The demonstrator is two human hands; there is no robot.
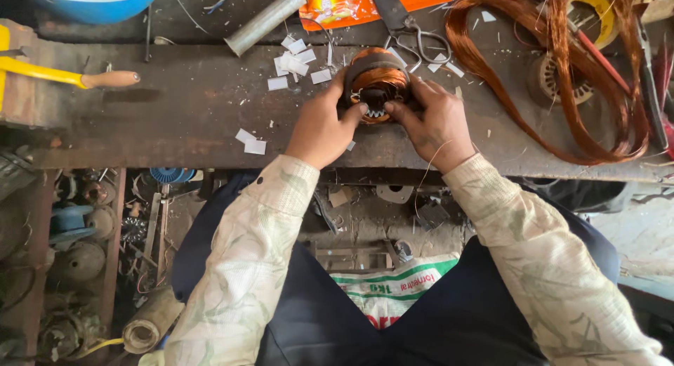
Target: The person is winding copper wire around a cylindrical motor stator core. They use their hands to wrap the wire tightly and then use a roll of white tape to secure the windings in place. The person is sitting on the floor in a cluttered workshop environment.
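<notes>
A round motor stator [376,76] wound with copper wire rests on the dark metal workbench [175,106]. My left hand [321,127] grips its left side, thumb reaching into the toothed bore. My right hand [435,120] holds the right side, fingers curled over the copper coils and thumb at the bore's edge. A thin loose wire hangs from my right wrist. Small white paper slips [295,60] lie scattered just left of the stator.
Scissors [407,29] and an orange packet [351,4] lie behind the stator. Loops of copper wire [562,78] and a second stator [554,81] sit at right. A metal tube [263,20], a yellow wooden-handled tool [70,76] and a blue tub [91,1] lie at left.
</notes>
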